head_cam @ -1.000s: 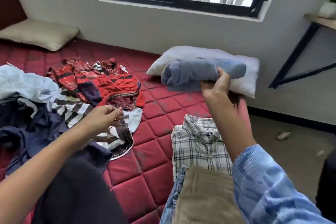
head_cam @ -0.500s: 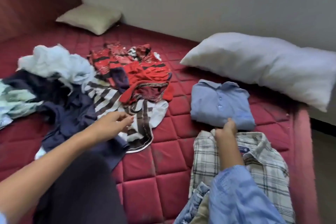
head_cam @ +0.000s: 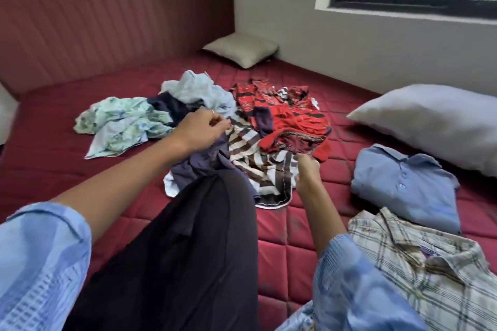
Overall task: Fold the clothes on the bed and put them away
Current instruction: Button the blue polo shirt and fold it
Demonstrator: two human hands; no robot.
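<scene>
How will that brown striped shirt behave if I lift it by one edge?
The striped shirt lies crumpled and creased, so it will probably hang limp. The red garment overlaps its top edge and may drag along. It looks thin, likely light.

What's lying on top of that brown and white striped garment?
The red patterned garment overlaps the striped garment at its far edge; a dark blue one covers its left. Whatever lies beneath is hidden.
</scene>
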